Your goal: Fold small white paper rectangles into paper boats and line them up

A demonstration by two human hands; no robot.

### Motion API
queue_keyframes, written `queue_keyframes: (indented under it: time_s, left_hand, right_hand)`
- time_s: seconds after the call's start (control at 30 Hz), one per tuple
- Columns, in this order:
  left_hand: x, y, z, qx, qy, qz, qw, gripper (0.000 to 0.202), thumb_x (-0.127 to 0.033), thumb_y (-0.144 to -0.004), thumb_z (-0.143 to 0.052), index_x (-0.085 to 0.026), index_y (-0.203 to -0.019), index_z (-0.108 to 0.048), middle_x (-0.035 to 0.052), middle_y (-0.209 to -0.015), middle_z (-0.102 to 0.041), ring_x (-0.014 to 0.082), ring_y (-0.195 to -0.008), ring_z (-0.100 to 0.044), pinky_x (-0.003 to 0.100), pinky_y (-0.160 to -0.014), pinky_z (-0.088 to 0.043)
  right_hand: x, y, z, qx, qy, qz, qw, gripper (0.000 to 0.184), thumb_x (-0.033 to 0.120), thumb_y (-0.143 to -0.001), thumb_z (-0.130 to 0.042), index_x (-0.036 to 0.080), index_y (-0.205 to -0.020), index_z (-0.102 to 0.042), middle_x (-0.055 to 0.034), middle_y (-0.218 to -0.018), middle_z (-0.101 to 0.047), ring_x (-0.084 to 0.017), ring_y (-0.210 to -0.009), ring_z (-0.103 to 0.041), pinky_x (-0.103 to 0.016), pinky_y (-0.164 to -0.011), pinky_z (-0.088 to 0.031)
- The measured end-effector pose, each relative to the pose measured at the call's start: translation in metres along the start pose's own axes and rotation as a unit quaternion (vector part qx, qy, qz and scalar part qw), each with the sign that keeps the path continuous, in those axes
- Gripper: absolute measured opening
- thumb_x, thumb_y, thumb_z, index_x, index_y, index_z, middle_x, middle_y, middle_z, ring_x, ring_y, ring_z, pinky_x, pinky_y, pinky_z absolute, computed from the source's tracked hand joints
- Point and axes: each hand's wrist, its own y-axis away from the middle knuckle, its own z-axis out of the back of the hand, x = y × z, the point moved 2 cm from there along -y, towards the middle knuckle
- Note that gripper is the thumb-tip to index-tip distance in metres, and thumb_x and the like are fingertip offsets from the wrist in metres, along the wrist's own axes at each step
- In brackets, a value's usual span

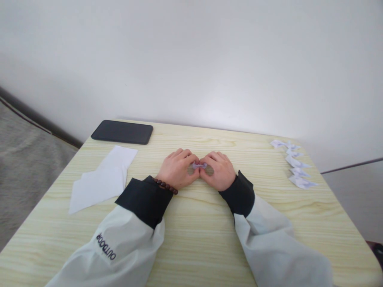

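Note:
Over the middle of the table, my left hand (178,169) and my right hand (219,170) meet at the fingertips. Between them is a small piece of folded white paper (199,165), pinched by thumb and fingers from both sides. The fingers cover much of it, so its full shape is hidden. Dark beads circle my left wrist. To the right, several small folded paper figures (296,162) with pointed ends lie in a row. Loose white paper sheets (100,181) overlap one another on the left.
A black phone (122,132) lies flat at the table's back left corner. The light wood-grain table (197,239) stands against a white wall (191,59). Grey fabric (26,171) shows beyond the table's left edge. Something dark (377,252) is at the far right edge of view.

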Motion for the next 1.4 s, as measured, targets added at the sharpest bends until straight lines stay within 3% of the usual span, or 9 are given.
queue_keyframes:
  time_s: [0.43, 0.7, 0.83, 1.03, 1.4]
  left_hand:
    - [0.006, -0.001, -0.001, -0.011, 0.024, -0.017, 1.000, 0.014, -0.028, -0.081, -0.054, -0.020, -0.089, -0.062, 0.0031, -0.089, -0.064, 0.0175, -0.084, -0.058, 0.029, -0.075, -0.045]
    - [0.018, -0.001, -0.004, -0.043, 0.010, 0.009, 0.999, 0.019, -0.038, -0.081, -0.061, -0.020, -0.080, -0.066, 0.0013, -0.080, -0.069, 0.0160, -0.076, -0.061, 0.026, -0.068, -0.045]
    - [0.021, 0.000, -0.005, -0.044, 0.017, 0.013, 0.999, 0.011, -0.028, -0.083, -0.059, -0.021, -0.082, -0.067, 0.0005, -0.084, -0.071, 0.0169, -0.080, -0.063, 0.027, -0.072, -0.047]
    - [0.023, 0.001, -0.003, -0.077, 0.010, 0.042, 0.996, 0.017, -0.024, -0.087, -0.051, -0.021, -0.087, -0.068, 0.0013, -0.088, -0.071, 0.0174, -0.082, -0.064, 0.028, -0.073, -0.048]
    - [0.013, 0.001, 0.002, -0.023, 0.002, -0.022, 0.999, 0.010, -0.021, -0.083, -0.051, -0.021, -0.086, -0.061, 0.0015, -0.096, -0.067, 0.0180, -0.089, -0.057, 0.030, -0.078, -0.047]
  right_hand:
    - [-0.005, 0.001, -0.001, -0.039, -0.029, 0.008, 0.999, 0.009, 0.025, -0.080, -0.058, 0.019, -0.083, -0.064, -0.0036, -0.081, -0.063, -0.019, -0.080, -0.056, -0.031, -0.075, -0.040]
    - [-0.016, 0.000, -0.001, -0.061, -0.035, -0.014, 0.997, 0.019, 0.036, -0.088, -0.053, 0.019, -0.082, -0.061, -0.0025, -0.078, -0.065, -0.015, -0.067, -0.057, -0.028, -0.069, -0.042]
    - [-0.016, 0.000, -0.001, -0.062, -0.040, -0.023, 0.997, 0.022, 0.039, -0.086, -0.056, 0.019, -0.080, -0.062, -0.0027, -0.079, -0.066, -0.015, -0.067, -0.058, -0.028, -0.069, -0.043]
    - [-0.017, 0.001, -0.002, -0.053, -0.057, 0.010, 0.997, 0.012, 0.024, -0.088, -0.051, 0.019, -0.087, -0.062, -0.0042, -0.085, -0.066, -0.018, -0.081, -0.058, -0.031, -0.076, -0.044]
    - [-0.015, -0.001, 0.000, -0.032, -0.059, 0.022, 0.998, 0.014, 0.021, -0.090, -0.047, 0.020, -0.085, -0.060, -0.0046, -0.087, -0.065, -0.018, -0.085, -0.056, -0.031, -0.079, -0.043]
